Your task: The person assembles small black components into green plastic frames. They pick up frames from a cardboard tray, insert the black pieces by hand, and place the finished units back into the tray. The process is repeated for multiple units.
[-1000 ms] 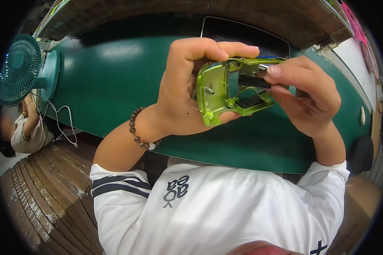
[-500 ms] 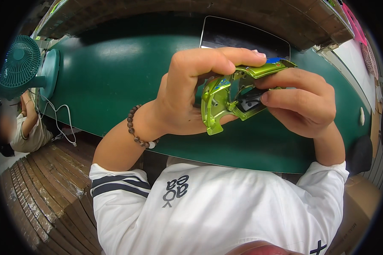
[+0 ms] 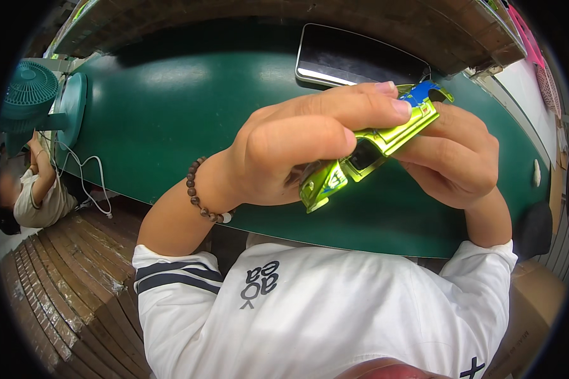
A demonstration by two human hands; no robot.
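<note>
A workshop, by its furnishings; a long green table (image 3: 171,132) fills the middle, with a glossy green shell (image 3: 403,131) held above it between a bare left hand (image 3: 297,139) and right hand (image 3: 455,155); a black panel (image 3: 344,54) lies at the table's far side; at the left edge stands a teal fan (image 3: 30,85), a white cable (image 3: 101,180) hanging nearby, and another person (image 3: 41,199) is beside it; layers of brown cardboard (image 3: 63,290) are stacked at lower left; a brown box (image 3: 537,294) shows at lower right.
</note>
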